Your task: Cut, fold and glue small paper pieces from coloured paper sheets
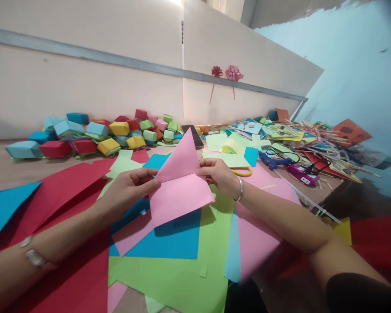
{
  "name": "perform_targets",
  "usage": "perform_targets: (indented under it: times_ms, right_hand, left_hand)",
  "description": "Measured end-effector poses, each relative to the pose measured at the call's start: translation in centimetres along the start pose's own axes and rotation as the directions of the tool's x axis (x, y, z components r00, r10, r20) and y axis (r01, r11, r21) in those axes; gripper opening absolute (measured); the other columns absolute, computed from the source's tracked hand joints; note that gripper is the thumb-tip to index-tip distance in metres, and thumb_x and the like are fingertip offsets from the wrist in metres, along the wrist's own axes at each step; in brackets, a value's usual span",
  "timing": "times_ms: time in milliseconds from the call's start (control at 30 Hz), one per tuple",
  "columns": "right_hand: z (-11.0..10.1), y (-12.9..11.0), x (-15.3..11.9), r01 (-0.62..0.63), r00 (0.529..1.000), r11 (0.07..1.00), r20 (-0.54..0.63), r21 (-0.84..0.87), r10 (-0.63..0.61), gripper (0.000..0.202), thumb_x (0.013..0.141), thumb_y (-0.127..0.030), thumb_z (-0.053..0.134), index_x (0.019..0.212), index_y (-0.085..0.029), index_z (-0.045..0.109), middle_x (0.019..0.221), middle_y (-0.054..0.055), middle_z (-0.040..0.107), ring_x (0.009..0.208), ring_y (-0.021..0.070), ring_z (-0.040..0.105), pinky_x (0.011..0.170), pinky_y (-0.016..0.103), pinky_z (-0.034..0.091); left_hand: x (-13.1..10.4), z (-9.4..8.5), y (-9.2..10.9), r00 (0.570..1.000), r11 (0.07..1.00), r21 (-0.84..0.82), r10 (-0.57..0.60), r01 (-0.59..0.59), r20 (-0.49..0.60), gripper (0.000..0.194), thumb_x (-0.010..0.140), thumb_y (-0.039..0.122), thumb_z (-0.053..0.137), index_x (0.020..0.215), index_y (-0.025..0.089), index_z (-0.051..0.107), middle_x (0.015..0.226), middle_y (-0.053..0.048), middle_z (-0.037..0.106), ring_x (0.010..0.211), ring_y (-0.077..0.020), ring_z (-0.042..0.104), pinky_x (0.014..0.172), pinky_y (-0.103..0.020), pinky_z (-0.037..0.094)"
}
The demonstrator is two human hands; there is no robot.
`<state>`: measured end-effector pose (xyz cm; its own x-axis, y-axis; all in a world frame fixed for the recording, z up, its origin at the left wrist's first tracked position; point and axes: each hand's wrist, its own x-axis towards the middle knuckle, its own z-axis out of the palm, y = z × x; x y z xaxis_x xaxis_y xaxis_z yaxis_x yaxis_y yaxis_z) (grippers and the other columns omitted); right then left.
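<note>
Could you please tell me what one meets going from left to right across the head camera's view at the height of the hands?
Blue paper sheet → left hand → folded pink paper sheet → right hand → blue glue gun → purple tool.

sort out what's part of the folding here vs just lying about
In hand:
pink paper
left hand
right hand

Lying about:
folded paper boxes
glue gun
phone
loose coloured sheets
paper flowers
</note>
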<state>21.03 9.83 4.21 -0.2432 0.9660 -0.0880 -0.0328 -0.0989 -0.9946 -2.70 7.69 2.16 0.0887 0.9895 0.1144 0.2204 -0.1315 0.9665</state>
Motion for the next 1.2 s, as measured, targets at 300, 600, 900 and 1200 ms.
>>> perform_targets:
  times_ms: [300, 600, 900, 1200]
  right_hand:
    - [-0.1, 0.5, 0.5, -0.083, 0.996, 0.983, -0.023, 0.164, 0.088, 0.016, 0.051, -0.012, 0.066, 0.064, -0.018, 0.060, 0.055, -0.007, 0.054, 0.050, 0.0050, 0.044, 0.046, 0.017, 0.036]
    - [-0.2, 0.6, 1.2, -0.056, 0.989, 0.978, -0.120, 0.201, 0.081, 0.015, 0.052, -0.013, 0.068, 0.067, -0.015, 0.066, 0.056, -0.004, 0.060, 0.047, 0.0055, 0.045, 0.042, 0.019, 0.028]
    - [-0.4, 0.2, 0.8, 0.005, 0.999, 0.988, -0.048, 0.152, 0.002, 0.008, 0.058, -0.016, 0.066, 0.066, -0.015, 0.068, 0.058, -0.003, 0.060, 0.052, 0.0077, 0.050, 0.050, 0.020, 0.038]
    - [-0.9, -0.2, 0.8, 0.161, 0.981, 0.974, -0.080, -0.158, -0.175, 0.017, 0.062, -0.016, 0.054, 0.062, -0.017, 0.071, 0.058, -0.001, 0.059, 0.052, 0.0085, 0.043, 0.047, 0.023, 0.031]
  left_hand:
    - [0.4, -0.2, -0.5, 0.999, 0.987, -0.156, -0.046, 0.042, -0.025, 0.038, 0.055, 0.047, 0.087, 0.082, 0.025, 0.073, 0.070, 0.000, 0.069, 0.061, -0.0158, 0.061, 0.053, -0.025, 0.052]
    - [0.5, 0.1, -0.4, 0.988, 0.918, -0.380, -0.145, 0.115, -0.053, 0.040, 0.043, 0.032, 0.094, 0.076, 0.022, 0.075, 0.063, 0.003, 0.063, 0.053, -0.0076, 0.052, 0.046, -0.016, 0.045]
    - [0.9, 0.1, -0.6, 0.974, 0.858, -0.475, -0.225, 0.195, -0.006, 0.033, 0.042, 0.022, 0.093, 0.071, 0.021, 0.076, 0.070, 0.000, 0.066, 0.061, -0.0103, 0.058, 0.050, -0.019, 0.050]
    - [0.2, 0.2, -0.1, 0.989, 0.928, -0.348, -0.149, 0.133, -0.018, 0.036, 0.048, 0.039, 0.092, 0.069, 0.016, 0.074, 0.064, -0.002, 0.063, 0.058, -0.0101, 0.054, 0.049, -0.020, 0.046]
